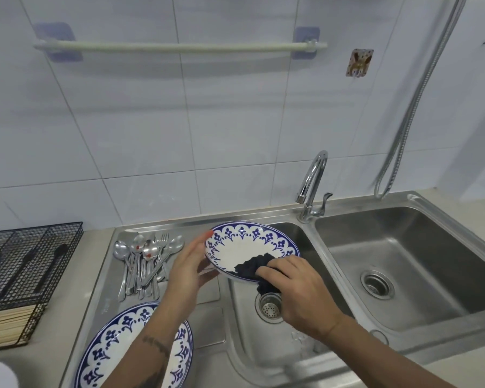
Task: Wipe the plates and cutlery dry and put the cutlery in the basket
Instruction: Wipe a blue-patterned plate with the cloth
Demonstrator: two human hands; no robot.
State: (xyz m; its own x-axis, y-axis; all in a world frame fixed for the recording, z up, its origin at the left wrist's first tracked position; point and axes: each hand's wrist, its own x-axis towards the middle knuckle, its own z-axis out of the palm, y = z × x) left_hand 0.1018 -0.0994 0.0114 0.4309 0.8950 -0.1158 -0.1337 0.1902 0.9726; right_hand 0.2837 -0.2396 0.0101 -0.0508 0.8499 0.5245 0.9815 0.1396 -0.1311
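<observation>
Left hand (189, 271) grips plate (244, 247) rim; right hand (300, 292) presses cloth (254, 266) inside.

Double stainless sink (420, 278) with a chrome tap (312, 189) standing on the rim between the two basins. Above the tap, off to its left, a white towel rail (179, 47) is stuck to the tiles. A braided metal hose (420, 88) hangs down right of the tap.
</observation>
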